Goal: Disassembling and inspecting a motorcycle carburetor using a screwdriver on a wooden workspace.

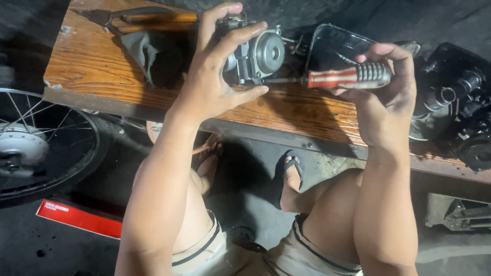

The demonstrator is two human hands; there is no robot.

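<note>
- Two bare hands at work over a wooden desk [102, 66], seen from above, knees and sandalled feet below its near edge.
- Left hand [217, 76] wrapped around a small grey metal engine part [258, 56], fingers spread over its top and thumb pressed under its near side; grip clamped on the part, held just above the middle of the desk.
- Right hand [386, 97] closed around a screwdriver [348, 76] with a red-and-white striped handle and ribbed grey end; grip tight on the handle.
- Screwdriver lying level, shaft pointing left, tip touching the near right side of the engine part.
- Pliers [128, 18] with orange handles along the far edge of the desk, dark cloth [153, 59] just beside them.
- Black engine pieces [455, 102] at the right end of the desk.
- Spoked bicycle wheel [36, 148] on the floor past the left end.
</note>
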